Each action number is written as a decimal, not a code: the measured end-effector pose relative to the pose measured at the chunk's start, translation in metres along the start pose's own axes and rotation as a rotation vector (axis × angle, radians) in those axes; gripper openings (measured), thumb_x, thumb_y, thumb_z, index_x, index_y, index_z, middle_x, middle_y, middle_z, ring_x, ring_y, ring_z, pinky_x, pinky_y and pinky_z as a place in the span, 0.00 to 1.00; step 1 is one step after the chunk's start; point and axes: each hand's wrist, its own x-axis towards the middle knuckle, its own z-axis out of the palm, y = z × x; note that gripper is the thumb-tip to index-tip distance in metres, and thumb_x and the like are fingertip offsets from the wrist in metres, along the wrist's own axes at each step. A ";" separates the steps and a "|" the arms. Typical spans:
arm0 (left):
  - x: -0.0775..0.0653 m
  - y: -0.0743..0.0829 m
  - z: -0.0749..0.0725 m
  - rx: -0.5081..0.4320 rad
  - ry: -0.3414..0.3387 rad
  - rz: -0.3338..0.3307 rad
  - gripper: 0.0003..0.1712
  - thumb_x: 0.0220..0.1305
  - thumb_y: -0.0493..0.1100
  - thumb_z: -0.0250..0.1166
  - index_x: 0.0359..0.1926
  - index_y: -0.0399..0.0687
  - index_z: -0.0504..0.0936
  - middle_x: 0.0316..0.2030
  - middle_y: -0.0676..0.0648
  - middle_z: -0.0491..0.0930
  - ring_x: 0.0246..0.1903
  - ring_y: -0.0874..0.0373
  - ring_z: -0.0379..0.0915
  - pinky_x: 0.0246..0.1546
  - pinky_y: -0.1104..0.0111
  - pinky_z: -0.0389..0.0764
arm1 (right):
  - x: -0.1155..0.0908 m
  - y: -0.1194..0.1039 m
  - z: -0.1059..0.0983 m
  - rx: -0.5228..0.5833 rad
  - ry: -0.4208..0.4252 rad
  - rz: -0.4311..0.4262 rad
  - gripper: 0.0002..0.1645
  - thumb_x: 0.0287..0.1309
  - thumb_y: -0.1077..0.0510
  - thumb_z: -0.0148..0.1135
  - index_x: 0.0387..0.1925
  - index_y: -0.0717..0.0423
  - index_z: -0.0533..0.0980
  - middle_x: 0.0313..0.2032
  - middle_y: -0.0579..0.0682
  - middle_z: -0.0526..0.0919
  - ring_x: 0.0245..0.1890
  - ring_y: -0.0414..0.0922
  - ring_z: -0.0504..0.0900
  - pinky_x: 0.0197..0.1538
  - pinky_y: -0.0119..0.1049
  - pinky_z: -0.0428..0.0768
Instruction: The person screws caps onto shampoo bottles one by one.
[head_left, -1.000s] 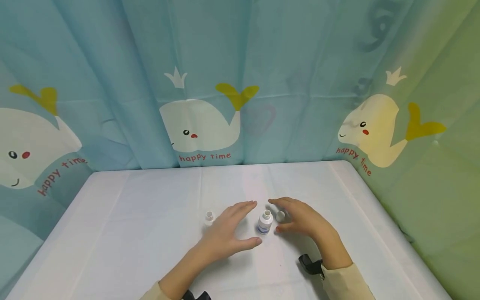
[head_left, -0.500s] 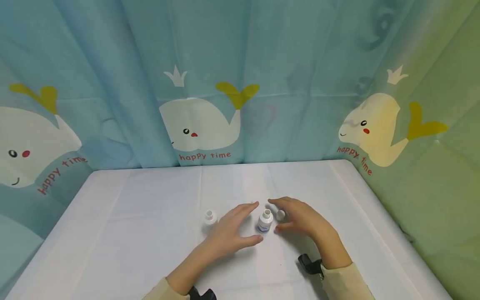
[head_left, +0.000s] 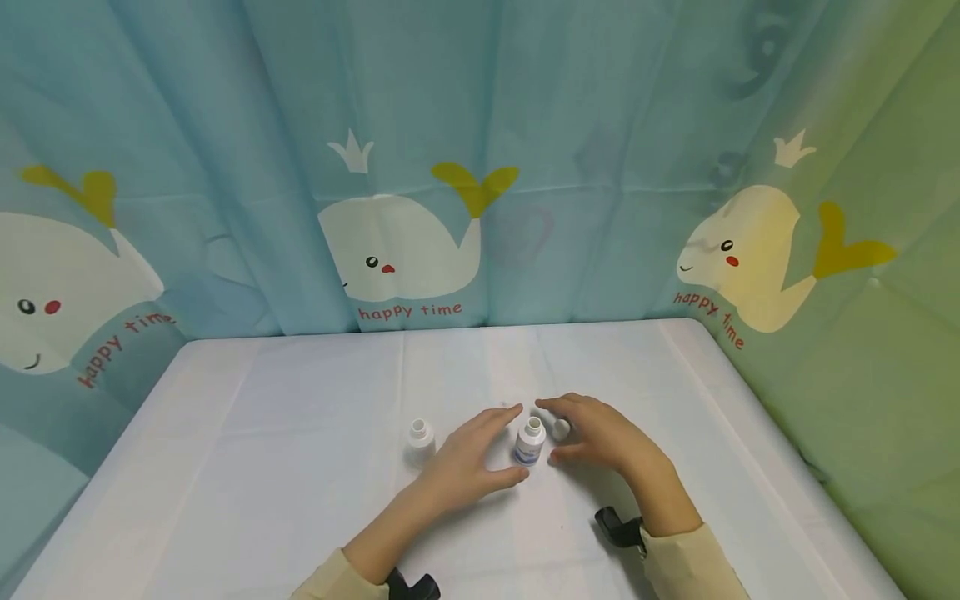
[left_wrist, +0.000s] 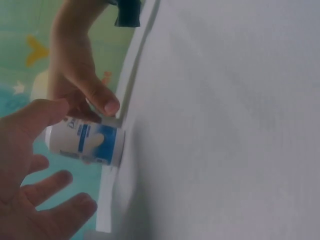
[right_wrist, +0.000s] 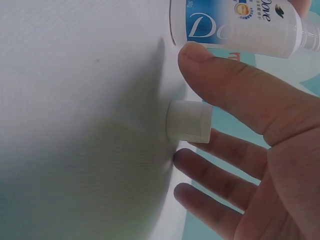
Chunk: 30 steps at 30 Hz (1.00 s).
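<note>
A small white bottle (head_left: 529, 448) with a blue-and-white label stands upright and uncapped on the table, between the two hands. My left hand (head_left: 463, 468) is just left of it, thumb and fingers spread apart and holding nothing. On the other side, my right hand (head_left: 603, 435) curves loosely around a white cap (head_left: 561, 430) that rests on the table. In the right wrist view the cap (right_wrist: 189, 121) sits between thumb and fingers without being pinched, and the thumb tip overlaps the bottle's base (right_wrist: 192, 25). The left wrist view shows the bottle's label (left_wrist: 87, 140) beyond my left thumb.
Another white bottle (head_left: 420, 443), also uncapped, stands behind the left wrist. White cloth covers the table (head_left: 300, 450). A blue curtain (head_left: 570, 250) with whale prints hangs at the far edge, and a green one (head_left: 862, 400) on the right. Black wrist mounts (head_left: 621, 528) stick out below the forearms.
My left hand has shifted slightly right, closer to the labelled bottle, exposing more of the other bottle. The right hand has stayed nearly still by the cap.
</note>
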 end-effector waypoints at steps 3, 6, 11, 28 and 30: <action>0.002 0.001 0.002 0.001 -0.002 0.006 0.45 0.59 0.55 0.72 0.74 0.50 0.64 0.67 0.51 0.71 0.68 0.56 0.66 0.69 0.58 0.67 | 0.000 -0.001 0.000 -0.005 0.001 0.001 0.44 0.45 0.51 0.80 0.66 0.52 0.73 0.59 0.51 0.80 0.59 0.51 0.78 0.62 0.52 0.75; 0.004 0.002 0.004 -0.002 -0.004 0.004 0.45 0.59 0.55 0.71 0.74 0.50 0.65 0.67 0.51 0.71 0.68 0.55 0.66 0.69 0.57 0.67 | 0.000 -0.002 0.000 -0.011 0.005 -0.006 0.44 0.45 0.51 0.80 0.65 0.53 0.74 0.58 0.52 0.80 0.58 0.52 0.78 0.62 0.53 0.75; 0.005 0.004 0.007 0.005 -0.006 -0.004 0.44 0.60 0.55 0.71 0.73 0.49 0.65 0.67 0.50 0.72 0.67 0.54 0.67 0.68 0.56 0.68 | 0.000 -0.002 0.001 -0.008 0.005 -0.007 0.43 0.45 0.51 0.80 0.64 0.52 0.75 0.57 0.51 0.81 0.57 0.51 0.79 0.60 0.52 0.76; 0.015 0.005 0.022 -0.021 -0.014 -0.061 0.43 0.60 0.53 0.71 0.72 0.48 0.64 0.67 0.48 0.73 0.65 0.53 0.70 0.65 0.55 0.72 | 0.003 -0.001 0.003 -0.049 0.013 0.017 0.30 0.41 0.55 0.80 0.51 0.51 0.82 0.41 0.44 0.81 0.41 0.42 0.79 0.49 0.44 0.80; 0.016 0.006 0.023 -0.010 -0.003 -0.066 0.41 0.61 0.52 0.71 0.72 0.48 0.66 0.64 0.48 0.75 0.63 0.53 0.73 0.62 0.55 0.74 | 0.003 -0.001 0.004 -0.048 0.011 0.028 0.28 0.41 0.55 0.81 0.49 0.50 0.83 0.40 0.43 0.81 0.41 0.41 0.79 0.48 0.43 0.80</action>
